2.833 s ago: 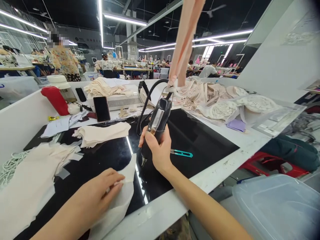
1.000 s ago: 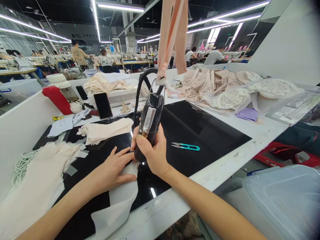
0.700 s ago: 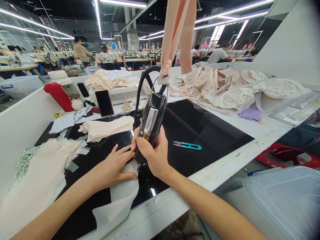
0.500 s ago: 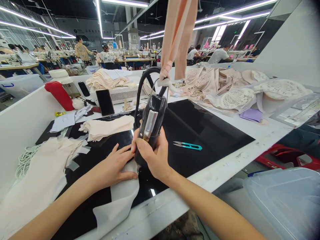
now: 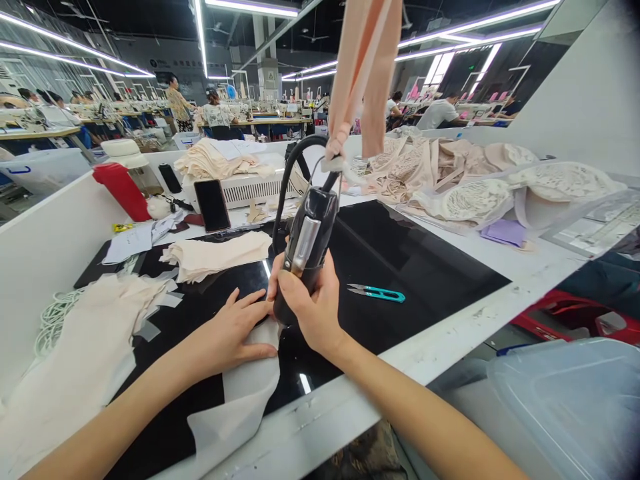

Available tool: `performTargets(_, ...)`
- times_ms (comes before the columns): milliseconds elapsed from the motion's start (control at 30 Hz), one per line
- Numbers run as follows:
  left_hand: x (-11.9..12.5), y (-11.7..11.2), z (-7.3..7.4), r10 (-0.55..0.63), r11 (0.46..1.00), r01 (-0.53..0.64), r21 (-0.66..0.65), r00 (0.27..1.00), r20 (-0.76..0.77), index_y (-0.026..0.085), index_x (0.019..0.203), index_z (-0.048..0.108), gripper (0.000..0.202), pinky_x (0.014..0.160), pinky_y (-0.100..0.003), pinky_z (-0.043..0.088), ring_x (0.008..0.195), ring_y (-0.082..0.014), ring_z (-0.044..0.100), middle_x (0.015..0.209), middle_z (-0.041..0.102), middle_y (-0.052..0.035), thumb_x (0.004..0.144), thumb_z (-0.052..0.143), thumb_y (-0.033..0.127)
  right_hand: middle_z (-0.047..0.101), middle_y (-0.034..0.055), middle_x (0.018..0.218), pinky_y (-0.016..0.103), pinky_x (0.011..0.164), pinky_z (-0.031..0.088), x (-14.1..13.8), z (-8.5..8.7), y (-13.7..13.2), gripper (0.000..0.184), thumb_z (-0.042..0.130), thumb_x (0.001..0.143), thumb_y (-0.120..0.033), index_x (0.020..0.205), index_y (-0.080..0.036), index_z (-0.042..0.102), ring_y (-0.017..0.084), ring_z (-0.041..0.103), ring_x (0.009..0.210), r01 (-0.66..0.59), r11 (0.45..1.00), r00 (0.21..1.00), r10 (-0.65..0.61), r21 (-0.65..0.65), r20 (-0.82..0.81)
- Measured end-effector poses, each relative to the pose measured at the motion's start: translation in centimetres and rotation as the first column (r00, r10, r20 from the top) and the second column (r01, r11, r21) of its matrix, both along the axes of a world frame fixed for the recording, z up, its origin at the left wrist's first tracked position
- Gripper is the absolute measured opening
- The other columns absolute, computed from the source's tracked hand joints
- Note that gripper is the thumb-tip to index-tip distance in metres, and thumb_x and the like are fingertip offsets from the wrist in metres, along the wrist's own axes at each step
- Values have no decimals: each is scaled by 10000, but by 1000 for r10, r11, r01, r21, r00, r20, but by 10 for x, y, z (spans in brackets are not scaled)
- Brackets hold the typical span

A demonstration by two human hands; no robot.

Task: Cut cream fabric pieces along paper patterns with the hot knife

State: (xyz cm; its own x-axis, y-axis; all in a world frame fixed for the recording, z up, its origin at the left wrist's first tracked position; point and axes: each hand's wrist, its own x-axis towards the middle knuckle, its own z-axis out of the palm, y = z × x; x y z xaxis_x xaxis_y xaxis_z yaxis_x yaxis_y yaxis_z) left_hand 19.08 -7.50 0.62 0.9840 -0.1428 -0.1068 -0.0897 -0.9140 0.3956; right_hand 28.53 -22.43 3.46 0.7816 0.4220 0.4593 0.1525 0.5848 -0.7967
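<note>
My right hand (image 5: pixel 313 308) is wrapped round a black hand-held cutting tool (image 5: pixel 306 243) that hangs by a cable from peach fabric straps (image 5: pixel 367 73) overhead. The tool stands nearly upright, its tip down at a pale fabric piece (image 5: pixel 240 400) lying on the black worktop (image 5: pixel 400 260). My left hand (image 5: pixel 231 330) lies flat on that fabric, fingers spread, right beside the tool tip. The fabric droops over the table's front edge.
Teal thread snips (image 5: pixel 377 293) lie right of the tool. Stacks of cream fabric (image 5: pixel 215 253) and loose cut pieces (image 5: pixel 75 353) sit to the left. A phone (image 5: pixel 212 205), red bottle (image 5: pixel 123 192) and lace pile (image 5: pixel 450 180) stand behind. A clear plastic bin (image 5: pixel 565 407) is at lower right.
The left hand went from pinching the fabric edge to lying flat beside the tool. The tool came down to the fabric. Over the last second little has moved.
</note>
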Motion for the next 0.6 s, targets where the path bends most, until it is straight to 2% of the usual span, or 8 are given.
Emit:
performTargets(100, -8, -1, -6, 12, 999, -15, 32, 995, 103, 294, 1413, 540, 549, 1235, -751, 138, 1510, -371, 388, 1531, 555, -85, 922, 768, 380, 580, -39, 790, 262, 575, 512, 0, 0, 0, 269, 748, 800, -304, 933, -256, 519, 128, 559, 661, 10, 1000, 1000, -10, -3, 5)
performTargets(167, -20, -7, -8, 36, 996, -53, 71, 975, 220, 288, 1401, 533, 502, 1236, -725, 202, 1471, -358, 437, 1552, 524, -89, 952, 734, 391, 588, -49, 770, 264, 571, 507, -1, 0, 0, 258, 736, 808, -290, 924, -252, 509, 117, 559, 622, -1, 1000, 1000, 1, 7, 3)
performTargets(233, -35, -17, -8, 52, 991, -90, 95, 937, 346, 266, 1334, 560, 349, 1210, -600, 361, 1371, -309, 533, 1485, 564, -96, 1015, 642, 379, 589, -63, 741, 257, 546, 496, -2, 0, 0, 260, 729, 818, -278, 923, -254, 493, 104, 545, 568, -17, 1000, 1000, 17, 16, 9)
performTargets(300, -51, -32, -8, 67, 987, -120, 104, 908, 414, 244, 1232, 591, 194, 1004, -419, 549, 1123, -246, 655, 1238, 668, -84, 1068, 514, 314, 593, -68, 728, 243, 518, 483, -4, -1, 0, 258, 725, 828, -271, 926, -257, 487, 94, 530, 538, -23, 1000, 1000, 22, 21, 18)
performTargets(333, -58, -39, -9, 64, 983, -133, 130, 899, 434, 238, 1181, 604, 179, 889, -369, 576, 1000, -227, 676, 1117, 686, -69, 1078, 463, 275, 596, -68, 728, 236, 507, 478, -5, -2, -1, 257, 728, 831, -270, 929, -257, 490, 92, 526, 532, -21, 999, 1000, 21, 24, 22)
performTargets(433, -70, -55, -15, 38, 959, -153, 239, 905, 424, 224, 1072, 624, 205, 731, -345, 567, 798, -218, 656, 908, 668, -41, 1036, 430, 169, 631, -57, 761, 229, 509, 493, -9, -5, -2, 239, 735, 845, -275, 954, -258, 523, 92, 550, 542, -21, 1000, 1000, 21, 22, 19)
performTargets(500, -71, -57, -20, 38, 947, -162, 278, 915, 403, 214, 1061, 631, 222, 724, -348, 569, 789, -222, 653, 899, 661, -45, 1002, 440, 119, 648, -52, 779, 230, 520, 512, -11, -6, -4, 239, 748, 850, -291, 966, -258, 541, 93, 571, 545, -26, 1000, 1000, 26, 17, 11)
performTargets(600, -70, -47, -23, 51, 946, -166, 277, 923, 382, 208, 1090, 639, 287, 786, -352, 586, 854, -226, 671, 964, 678, -58, 959, 443, 45, 660, -44, 788, 237, 535, 537, -12, -8, -8, 246, 761, 859, -337, 983, -255, 566, 98, 589, 555, -23, 1000, 1000, 23, 14, 13)
